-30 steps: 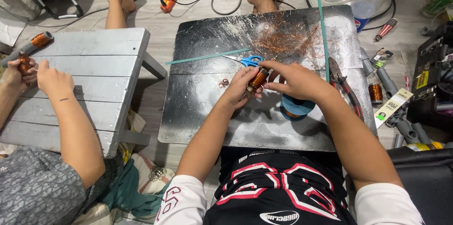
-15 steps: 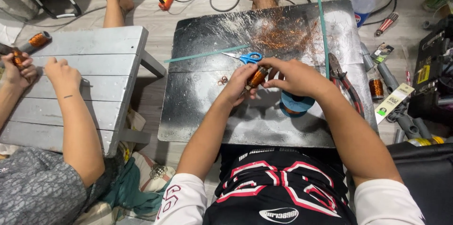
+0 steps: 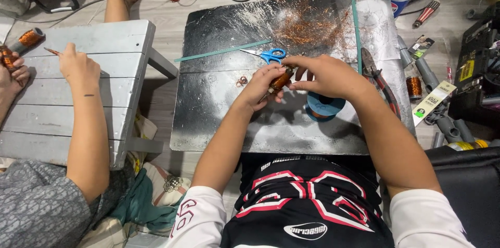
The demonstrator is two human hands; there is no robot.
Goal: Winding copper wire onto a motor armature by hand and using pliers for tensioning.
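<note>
My left hand (image 3: 263,84) grips a small copper-wound coil (image 3: 282,79) above the black metal board (image 3: 219,107). My right hand (image 3: 325,74) pinches the coil's upper end, its fingers closed on it. Blue-handled scissors (image 3: 268,55) lie just beyond my hands. A blue spool (image 3: 324,107) sits under my right wrist, partly hidden. A tangle of loose copper wire (image 3: 312,25) is spread over the board's far part.
A co-worker on the left works at a grey wooden table (image 3: 47,123), hand (image 3: 78,66) holding a thin tool, copper coil (image 3: 30,37) nearby. Pliers (image 3: 379,79), green strips (image 3: 355,19), another small copper spool (image 3: 414,86) and tools lie right. Cables and bare feet are beyond.
My hands stay together on the coil with only small finger shifts. The co-worker's hand has moved up the grey table toward its far edge.
</note>
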